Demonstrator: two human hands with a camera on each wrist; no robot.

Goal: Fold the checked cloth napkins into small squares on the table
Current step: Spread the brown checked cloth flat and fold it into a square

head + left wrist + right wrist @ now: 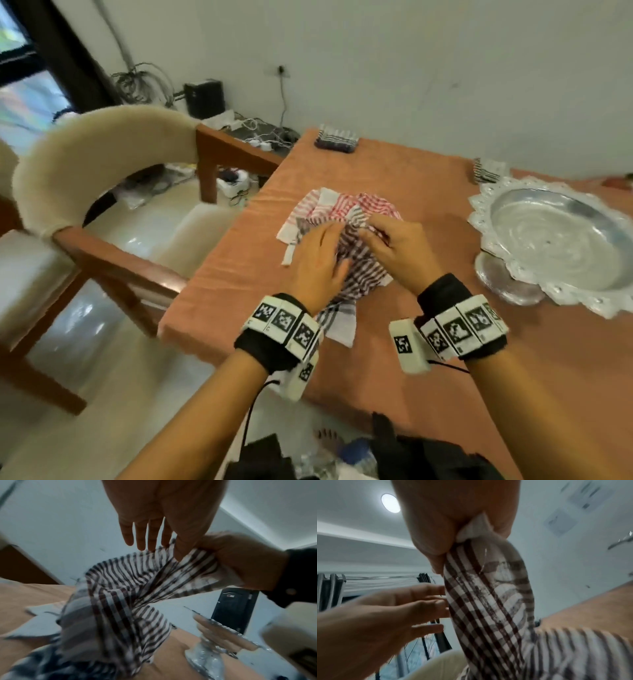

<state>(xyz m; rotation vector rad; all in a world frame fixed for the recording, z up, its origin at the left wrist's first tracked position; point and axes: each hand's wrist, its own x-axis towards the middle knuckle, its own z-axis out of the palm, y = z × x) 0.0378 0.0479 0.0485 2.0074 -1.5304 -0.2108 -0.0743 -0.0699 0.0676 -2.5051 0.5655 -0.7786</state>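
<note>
Two hands were over the near part of the table [428,370], and I judged the step as lifting one napkin free to find its corners. My right hand [397,250] was clenched on a bunched edge of the dark checked napkin [356,270], which hung from it down to the orange cloth; the right wrist view showed the fabric squeezed between thumb and fingers. My left hand [318,260] was released, fingers straight, just beside the hanging fabric; I could not tell if it touched. To do this well, I thought the left hand should take a second corner on the same edge, then both should pull apart and lay the napkin flat before any fold. Behind it lay a red checked napkin [346,205], touching the dark one, so a quick pull could drag it. Farther off sat a silver dish [555,246] and two folded piles [337,138].
</note>
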